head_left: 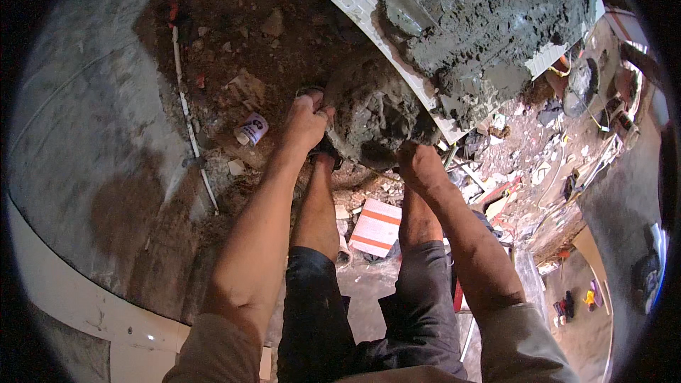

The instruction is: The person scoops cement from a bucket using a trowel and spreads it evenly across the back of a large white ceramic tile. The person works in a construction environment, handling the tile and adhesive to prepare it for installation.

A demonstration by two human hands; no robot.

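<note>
A round, dark, cement-smeared bucket (345, 89) is held between my two hands, with wet grey mortar (386, 110) clinging inside it. My left hand (308, 124) is closed on its left rim, the thumb toward the bucket. At the near right rim, my right hand (420, 163) is closed in a fist, its fingertips hidden from view. Just beyond the bucket lies a white tiled panel (365, 10) thickly covered with wet grey mortar (496, 21); its near edge runs close against the bucket's far right side.
Loose soil and rubble (262, 28) spread at the far left, with a white-and-purple cup-shaped container (253, 129) on them. A thin pale pipe (186, 110) runs along the grey wall (78, 99). A white box with orange stripes (376, 227) lies between my legs. Debris (539, 149) litters the right.
</note>
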